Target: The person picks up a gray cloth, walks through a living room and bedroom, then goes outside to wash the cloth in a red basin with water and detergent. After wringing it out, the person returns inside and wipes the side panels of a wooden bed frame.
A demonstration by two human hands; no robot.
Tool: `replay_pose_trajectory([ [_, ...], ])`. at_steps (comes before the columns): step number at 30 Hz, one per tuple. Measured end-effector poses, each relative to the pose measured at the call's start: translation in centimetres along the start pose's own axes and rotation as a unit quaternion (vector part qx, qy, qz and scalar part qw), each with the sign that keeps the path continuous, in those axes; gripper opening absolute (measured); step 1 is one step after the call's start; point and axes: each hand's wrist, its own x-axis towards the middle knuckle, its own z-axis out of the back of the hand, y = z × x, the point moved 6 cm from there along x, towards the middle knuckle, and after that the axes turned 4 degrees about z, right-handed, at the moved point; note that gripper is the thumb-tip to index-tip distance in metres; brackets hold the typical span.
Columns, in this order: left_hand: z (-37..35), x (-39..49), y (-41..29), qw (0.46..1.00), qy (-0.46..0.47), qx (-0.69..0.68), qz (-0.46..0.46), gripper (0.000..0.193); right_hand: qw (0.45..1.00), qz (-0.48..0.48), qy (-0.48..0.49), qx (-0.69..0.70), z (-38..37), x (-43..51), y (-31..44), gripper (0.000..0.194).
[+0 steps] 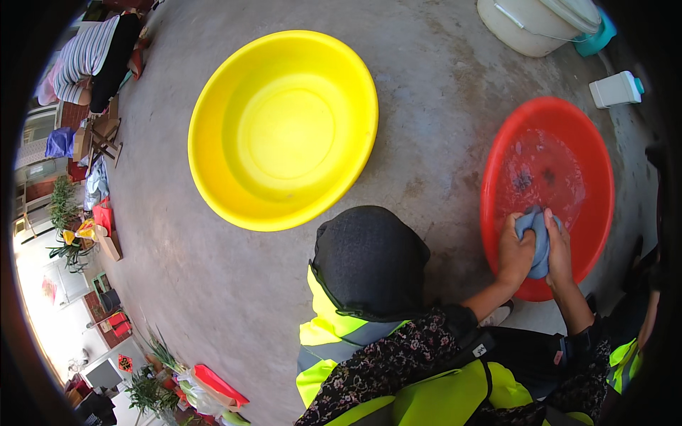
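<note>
My left hand (516, 253) and my right hand (558, 250) grip a wet-looking bunched blue-grey cloth (539, 247) between them. They hold it over the near side of a red plastic basin (601, 234). Water (565, 160) stands in that basin, with dark patches showing in it. To the left, a larger yellow plastic basin (213, 181) sits on the floor with nothing visible inside.
Beside my left arm is a dark rounded cap (373, 261) above high-visibility fabric. A lidded white bucket (519, 32) and a white jug (615, 90) stand beyond the red basin. Someone in a striped top (88, 58) bends at far left, near potted plants (64, 202).
</note>
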Motion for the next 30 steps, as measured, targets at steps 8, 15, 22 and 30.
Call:
replay_pose_trajectory([
  [8, 0.0, -0.8, -3.1, 0.972, 0.010, 0.182, -0.149, 0.024, 0.985, -0.119, 0.055, 0.110, -1.1, 1.0, -1.5, 0.024],
  [15, -0.3, -1.2, -6.5, 0.963, 0.049, 0.168, -0.203, 0.022, 0.971, -0.154, 0.158, 0.095, -1.3, 1.3, -0.3, 0.022],
  [22, -0.6, -1.3, -8.8, 0.943, 0.026, 0.199, -0.266, 0.021, 0.963, -0.150, 0.185, 0.127, -2.5, 3.5, 1.1, 0.022],
  [30, 0.9, 2.6, -1.1, 0.998, 0.006, -0.012, 0.069, 0.054, 0.982, -0.056, 0.179, 0.016, 0.0, 1.3, 4.1, 0.029],
])
